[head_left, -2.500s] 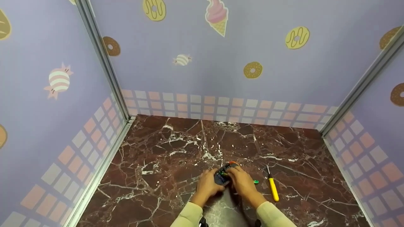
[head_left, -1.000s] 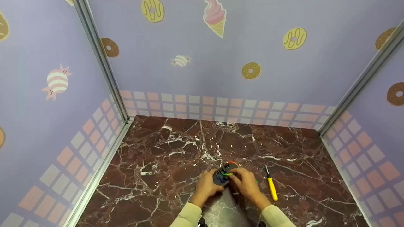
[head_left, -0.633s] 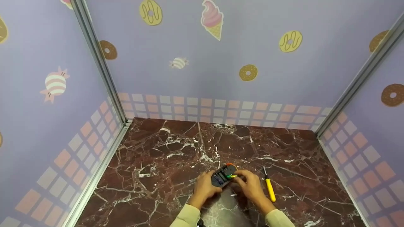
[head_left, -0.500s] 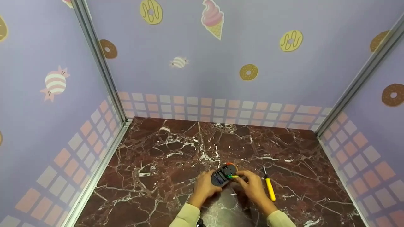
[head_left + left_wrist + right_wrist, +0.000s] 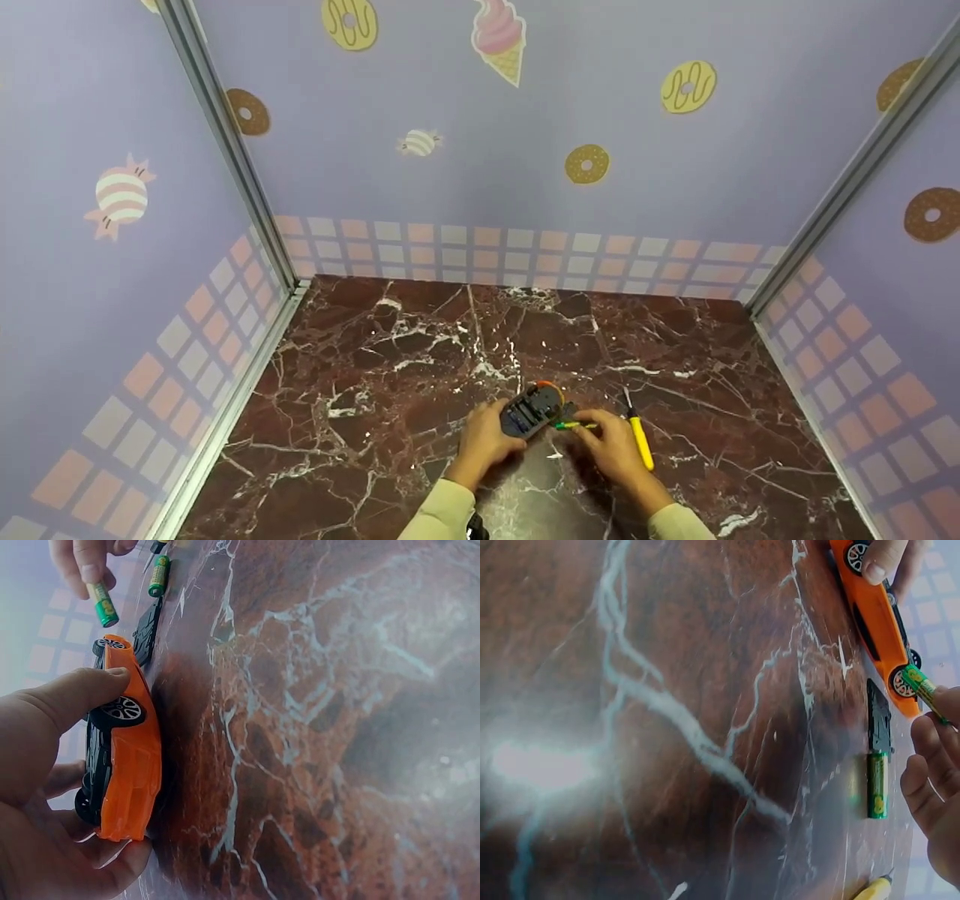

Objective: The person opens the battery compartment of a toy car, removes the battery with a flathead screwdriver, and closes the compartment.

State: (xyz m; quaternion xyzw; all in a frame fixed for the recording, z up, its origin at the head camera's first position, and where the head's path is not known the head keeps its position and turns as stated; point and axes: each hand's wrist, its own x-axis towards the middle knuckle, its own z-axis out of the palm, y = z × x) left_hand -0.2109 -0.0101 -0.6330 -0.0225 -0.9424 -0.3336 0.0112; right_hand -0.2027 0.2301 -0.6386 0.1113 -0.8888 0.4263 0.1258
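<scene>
Rightward, off the upturned toy car (image 5: 529,411), a green battery (image 5: 105,607) is being drawn, pinched by thumb and fingers of the right hand (image 5: 613,448). Low at the marbled surface (image 5: 390,420), the car is being gripped in the curled left hand (image 5: 484,441). Another battery (image 5: 877,786) is being left just beside a black cover (image 5: 878,716). For clean removal, the car is probably best being kept steady, the battery firmly pinched.

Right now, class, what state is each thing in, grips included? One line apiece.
Car: upside down, uncovered underneath
Cover: off the car, lying loose
Held battery: outside the car
Other battery: lying loose, unheld
Screwdriver: lying down, unheld
Left grip: holding the car
Right grip: pinching the held battery
</scene>
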